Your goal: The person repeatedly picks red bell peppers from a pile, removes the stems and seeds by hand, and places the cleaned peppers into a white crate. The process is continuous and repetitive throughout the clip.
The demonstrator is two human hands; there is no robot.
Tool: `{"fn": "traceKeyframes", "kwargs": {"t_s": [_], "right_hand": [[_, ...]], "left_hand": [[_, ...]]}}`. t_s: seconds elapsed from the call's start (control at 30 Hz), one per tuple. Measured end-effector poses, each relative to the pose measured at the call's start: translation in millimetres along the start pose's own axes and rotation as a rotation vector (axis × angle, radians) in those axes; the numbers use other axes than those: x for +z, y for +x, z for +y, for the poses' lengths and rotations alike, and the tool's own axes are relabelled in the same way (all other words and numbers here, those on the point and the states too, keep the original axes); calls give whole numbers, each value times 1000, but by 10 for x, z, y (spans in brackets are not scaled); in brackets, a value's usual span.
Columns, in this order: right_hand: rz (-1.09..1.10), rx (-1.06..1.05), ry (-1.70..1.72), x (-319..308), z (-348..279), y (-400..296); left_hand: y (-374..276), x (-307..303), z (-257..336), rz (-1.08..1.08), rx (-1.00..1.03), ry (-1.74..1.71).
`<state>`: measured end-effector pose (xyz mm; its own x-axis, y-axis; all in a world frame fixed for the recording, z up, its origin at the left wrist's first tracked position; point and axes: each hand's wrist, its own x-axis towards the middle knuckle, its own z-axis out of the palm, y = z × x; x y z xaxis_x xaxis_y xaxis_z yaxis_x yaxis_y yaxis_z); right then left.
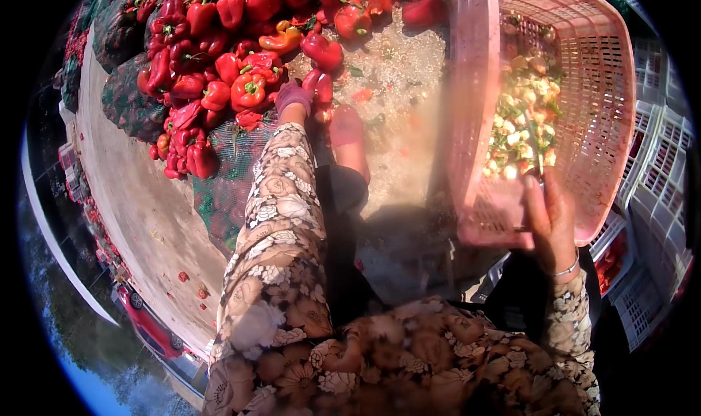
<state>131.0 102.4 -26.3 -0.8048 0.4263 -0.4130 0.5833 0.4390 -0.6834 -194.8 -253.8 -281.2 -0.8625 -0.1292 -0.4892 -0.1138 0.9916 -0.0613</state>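
My left hand [294,97], in a purple glove, reaches to the near edge of a heap of red bell peppers [216,95]. It is right beside a red pepper [318,85]; its fingers are partly hidden, so a hold cannot be made out. My right hand [550,219], bare with a bracelet at the wrist, grips a knife [534,142] by its handle. The blade points away from me over a pink plastic crate [473,158]. Inside that crate lie pale pepper cores with green stems [517,123].
Green mesh sacks [131,95] of peppers flank the heap, one sack [227,180] lying by my left forearm. Wet concrete with scattered seeds [402,87] lies between heap and crate. White plastic crates [657,158] stand at right. A red car [148,325] is at far left.
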Motion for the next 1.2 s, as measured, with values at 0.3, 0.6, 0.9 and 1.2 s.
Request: {"fn": "traceKeyframes", "kwargs": {"t_s": [0.3, 0.6, 0.9, 1.2], "right_hand": [[-30, 14, 37, 75, -249, 118], [46, -350, -5, -46, -233, -31], [-52, -19, 892, -100, -439, -229], [-172, -140, 1314, -229, -162, -88]], "left_hand": [[602, 132, -735, -332, 38, -127], [-37, -827, -310, -339, 643, -436], [-2163, -1916, 608, -228, 811, -963], [-3091, -1821, 1343, 462, 1221, -514]]}}
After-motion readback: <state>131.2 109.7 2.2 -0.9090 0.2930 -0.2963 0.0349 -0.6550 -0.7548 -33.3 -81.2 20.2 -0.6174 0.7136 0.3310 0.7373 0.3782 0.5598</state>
